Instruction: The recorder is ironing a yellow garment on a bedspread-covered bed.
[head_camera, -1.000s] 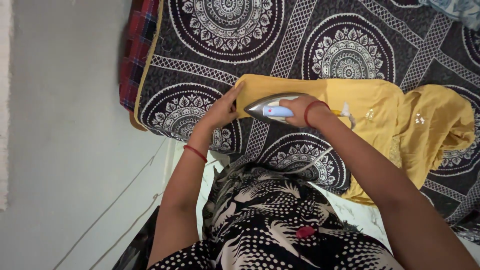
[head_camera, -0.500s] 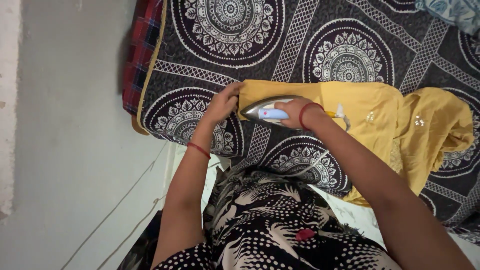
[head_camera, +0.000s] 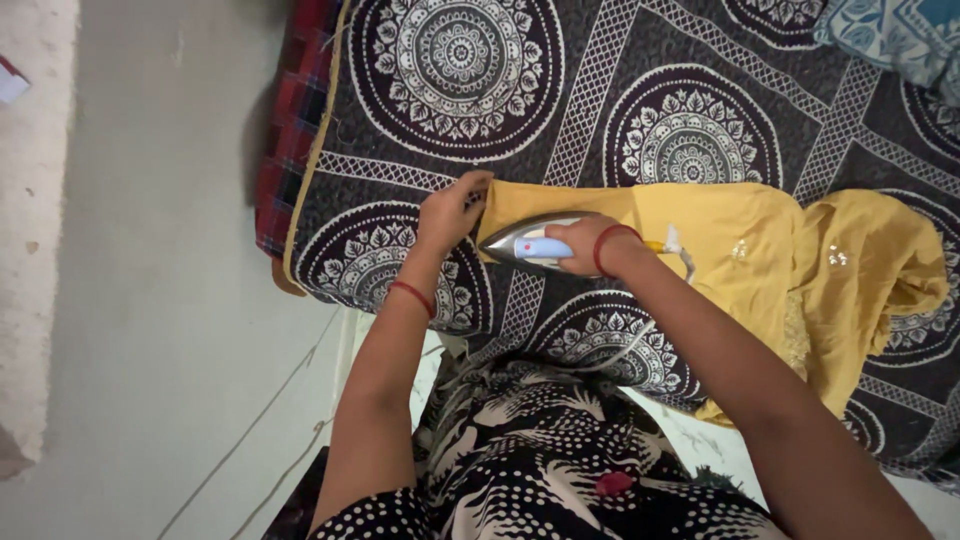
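Observation:
A yellow garment (head_camera: 760, 270) lies spread on a bed covered by a dark cloth with white round patterns (head_camera: 460, 70). My right hand (head_camera: 585, 245) grips the blue handle of a silver clothes iron (head_camera: 525, 243), which rests flat on the garment's left end. My left hand (head_camera: 452, 208) pinches the garment's left edge, just beside the iron's tip. Both wrists carry red bands.
A red checked cloth (head_camera: 290, 150) shows under the bed cover at the left edge. Grey floor (head_camera: 150, 300) lies to the left, with a thin cord running across it. A blue patterned fabric (head_camera: 900, 35) sits at the top right corner.
The iron has slid a little left toward the garment's edge. My left hand has shifted from lying flat beside the iron to holding the garment's edge.

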